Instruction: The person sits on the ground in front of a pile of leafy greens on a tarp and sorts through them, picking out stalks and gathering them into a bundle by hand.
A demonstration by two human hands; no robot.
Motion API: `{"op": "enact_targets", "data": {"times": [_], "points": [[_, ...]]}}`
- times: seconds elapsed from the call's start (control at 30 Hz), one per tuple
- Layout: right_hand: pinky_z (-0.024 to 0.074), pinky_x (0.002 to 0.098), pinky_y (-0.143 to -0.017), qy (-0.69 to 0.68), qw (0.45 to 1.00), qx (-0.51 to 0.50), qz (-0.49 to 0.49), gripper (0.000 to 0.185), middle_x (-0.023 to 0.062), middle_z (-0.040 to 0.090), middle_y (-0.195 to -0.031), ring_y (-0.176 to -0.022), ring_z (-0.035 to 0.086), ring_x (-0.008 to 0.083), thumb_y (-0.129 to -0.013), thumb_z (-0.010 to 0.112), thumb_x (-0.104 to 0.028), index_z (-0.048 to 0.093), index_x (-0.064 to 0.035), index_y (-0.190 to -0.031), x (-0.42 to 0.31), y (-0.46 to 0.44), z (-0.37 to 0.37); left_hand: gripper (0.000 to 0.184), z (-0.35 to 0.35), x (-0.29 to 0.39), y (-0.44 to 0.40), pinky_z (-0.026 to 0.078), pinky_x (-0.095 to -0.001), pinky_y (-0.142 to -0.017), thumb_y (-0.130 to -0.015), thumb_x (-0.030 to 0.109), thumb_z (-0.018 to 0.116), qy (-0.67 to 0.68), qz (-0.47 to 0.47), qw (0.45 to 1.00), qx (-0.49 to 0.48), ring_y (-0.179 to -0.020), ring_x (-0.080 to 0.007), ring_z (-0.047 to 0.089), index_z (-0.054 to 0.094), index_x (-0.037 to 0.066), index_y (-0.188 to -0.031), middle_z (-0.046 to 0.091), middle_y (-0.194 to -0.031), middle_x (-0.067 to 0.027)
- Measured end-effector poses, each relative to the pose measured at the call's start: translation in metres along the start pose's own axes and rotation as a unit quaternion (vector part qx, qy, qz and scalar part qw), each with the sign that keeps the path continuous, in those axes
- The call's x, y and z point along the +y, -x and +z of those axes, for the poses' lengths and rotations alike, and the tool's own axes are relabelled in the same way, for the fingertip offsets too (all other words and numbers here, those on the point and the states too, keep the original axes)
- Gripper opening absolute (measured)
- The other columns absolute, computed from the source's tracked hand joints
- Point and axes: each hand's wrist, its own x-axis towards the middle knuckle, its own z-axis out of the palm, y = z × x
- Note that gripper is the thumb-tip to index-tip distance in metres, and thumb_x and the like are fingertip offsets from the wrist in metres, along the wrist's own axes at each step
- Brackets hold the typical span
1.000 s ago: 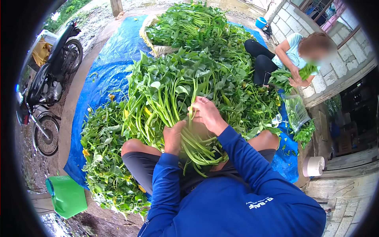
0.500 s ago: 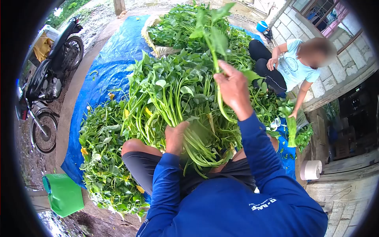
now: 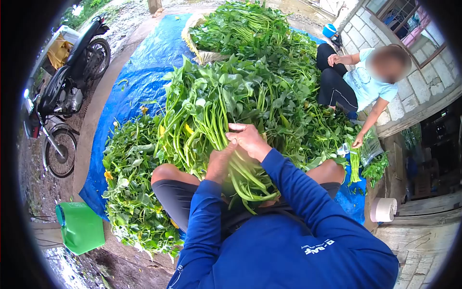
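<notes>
A bunch of leafy green stems [image 3: 214,118] lies across my lap, its leaves pointing away and its cut ends curving toward my waist. My left hand [image 3: 220,163] is wrapped round the stems near their middle. Right beside it, my right hand [image 3: 249,142] closes on the same bunch from the other side, thumb near the left hand. The exact stems between its fingers are partly hidden. Beyond and under the bunch spreads a large heap of the same greens [image 3: 274,103].
A blue tarp [image 3: 139,72] lies beneath the greens. At right, a co-worker [image 3: 368,79] sits holding a small bundle of stems [image 3: 355,166]. A motorcycle [image 3: 67,96] stands at left, near a green plastic container [image 3: 83,228]. An open sack [image 3: 207,57] of greens sits at the back.
My right hand has come down from above the heap, where it held up a single leafy stem, to the bunch beside my left hand. The co-worker's bundle has moved lower.
</notes>
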Motion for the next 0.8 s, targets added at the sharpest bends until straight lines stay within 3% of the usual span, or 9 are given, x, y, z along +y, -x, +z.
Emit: {"op": "enact_targets", "data": {"times": [0.07,0.2,0.23,0.3,0.37,0.4,0.53,0.67,0.8], "points": [[0.0615,0.0319,-0.07,-0.054,0.998,0.004,0.011,0.058,0.016,0.076,-0.121,-0.089,0.075,0.02,-0.094,0.077,-0.001,0.058,0.009,-0.148,0.002,0.0,-0.001,0.039,0.005,-0.001,0.0,0.065,-0.0384,-0.076,-0.098,0.023,0.078,0.036,0.002,0.999,0.004,-0.086,-0.0238,0.077,0.069,-0.006,-0.124,0.078,-0.105,-0.0135],[0.0564,0.0351,-0.099,0.351,0.934,-0.029,-0.061,0.062,0.0216,0.074,-0.133,-0.108,0.075,0.0217,-0.094,0.079,-0.028,0.063,0.0031,-0.145,-0.058,0.032,-0.006,0.032,0.031,0.029,0.024,0.065,-0.0375,-0.071,-0.093,0.018,0.077,0.037,-0.06,0.997,0.036,-0.078,-0.0248,0.076,0.072,-0.005,-0.115,0.077,-0.099,-0.0134],[0.0573,0.0398,-0.094,0.438,0.842,0.139,-0.284,0.056,0.0235,0.077,-0.121,-0.1,0.077,0.0294,-0.092,0.078,-0.032,0.07,-0.0017,-0.138,-0.041,0.032,-0.001,0.031,0.035,0.033,0.027,0.065,-0.0374,-0.07,-0.093,0.017,0.077,0.033,-0.083,0.995,0.05,-0.077,-0.0249,0.076,0.072,-0.005,-0.114,0.077,-0.098,-0.0135],[0.0573,0.0461,-0.09,0.44,0.874,0.102,-0.177,0.047,0.0238,0.077,-0.111,-0.097,0.075,0.0379,-0.094,0.075,-0.039,0.074,-0.0033,-0.124,-0.058,0.061,-0.009,0.03,0.026,0.024,0.019,0.064,-0.0398,-0.077,-0.092,0.019,0.075,0.085,-0.084,0.992,0.035,-0.081,-0.0261,0.075,0.073,-0.002,-0.112,0.077,-0.097,-0.0125],[0.0569,0.0523,-0.095,0.502,0.863,-0.055,0.005,0.063,0.0258,0.075,-0.118,-0.109,0.074,0.0421,-0.095,0.069,-0.051,0.07,0.0028,-0.126,-0.083,0.095,0.006,0.032,0.018,0.012,0.009,0.062,-0.0448,-0.084,-0.092,0.027,0.074,0.132,-0.069,0.989,0.011,-0.086,-0.0302,0.075,0.073,0.0,-0.109,0.076,-0.095,-0.0124],[0.0564,0.0545,-0.095,0.543,0.835,-0.079,-0.038,0.073,0.0276,0.074,-0.118,-0.109,0.073,0.0443,-0.095,0.065,-0.058,0.065,0.0045,-0.133,-0.049,0.094,0.004,0.028,0.033,0.033,0.024,0.062,-0.045,-0.085,-0.092,0.028,0.077,0.115,-0.094,0.989,0.018,-0.085,-0.0305,0.074,0.071,0.004,-0.106,0.076,-0.096,-0.0107],[0.0543,0.0571,-0.097,0.484,0.867,-0.02,-0.116,0.077,0.0319,0.072,-0.109,-0.105,0.07,0.0508,-0.092,0.065,-0.041,0.046,0.008,-0.148,0.004,0.105,0.006,0.037,0.018,0.018,0.0,0.062,-0.0409,-0.08,-0.093,0.034,0.085,0.173,-0.174,0.969,0.02,-0.08,-0.0249,0.072,0.068,0.006,-0.111,0.074,-0.096,-0.0094],[0.0539,0.0579,-0.096,0.467,0.878,-0.041,-0.095,0.073,0.0324,0.072,-0.108,-0.105,0.069,0.0516,-0.091,0.064,-0.034,0.046,0.0097,-0.146,0.009,0.112,0.003,0.046,0.018,0.003,-0.008,0.059,-0.0319,-0.064,-0.091,0.037,0.089,0.066,0.021,0.992,0.11,-0.072,-0.0173,0.07,0.068,0.0,-0.109,0.072,-0.086,-0.0105],[0.055,0.0567,-0.095,0.486,0.872,-0.037,-0.057,0.067,0.0344,0.072,-0.109,-0.105,0.071,0.0508,-0.091,0.061,-0.027,0.047,0.0109,-0.145,0.001,0.118,0.011,0.035,0.016,0.022,-0.009,0.061,-0.0365,-0.068,-0.092,0.029,0.086,-0.046,-0.107,0.991,0.062,-0.073,-0.0205,0.071,0.072,0.0,-0.107,0.074,-0.089,-0.0091]]}}
